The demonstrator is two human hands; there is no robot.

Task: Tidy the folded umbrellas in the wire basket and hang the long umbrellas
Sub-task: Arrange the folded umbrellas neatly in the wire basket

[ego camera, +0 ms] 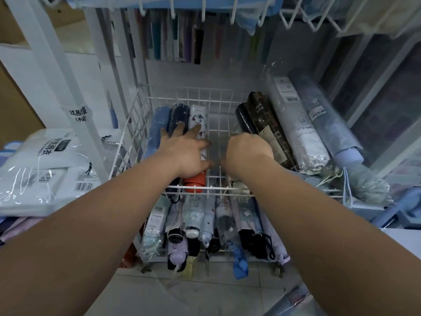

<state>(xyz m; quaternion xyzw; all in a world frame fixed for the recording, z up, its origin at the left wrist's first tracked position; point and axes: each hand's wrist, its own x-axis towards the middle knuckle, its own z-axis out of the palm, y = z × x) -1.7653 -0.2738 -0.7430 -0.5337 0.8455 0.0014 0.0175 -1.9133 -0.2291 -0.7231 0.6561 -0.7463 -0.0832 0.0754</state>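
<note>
A white wire basket point(211, 188) holds folded umbrellas lying front to back. On its left side lie a blue one point(157, 126), a dark navy one point(178, 114) and a white cartoon-print one point(197, 117) with an orange end point(194, 182). My left hand point(185, 152) rests flat on these three, fingers spread. My right hand point(248, 149) is curled over the near end of a brown patterned umbrella point(265, 115) next to a black one point(245, 119); what the fingers grip is hidden. Long umbrellas point(182, 39) hang at the back.
A white point(296, 131) and a pale blue wrapped umbrella point(330, 128) lie at the basket's right. A lower basket holds several more folded umbrellas point(211, 226). Packaged raincoats point(43, 169) are stacked at left beside a white shelf post point(68, 87). A wire rack point(296, 21) runs overhead.
</note>
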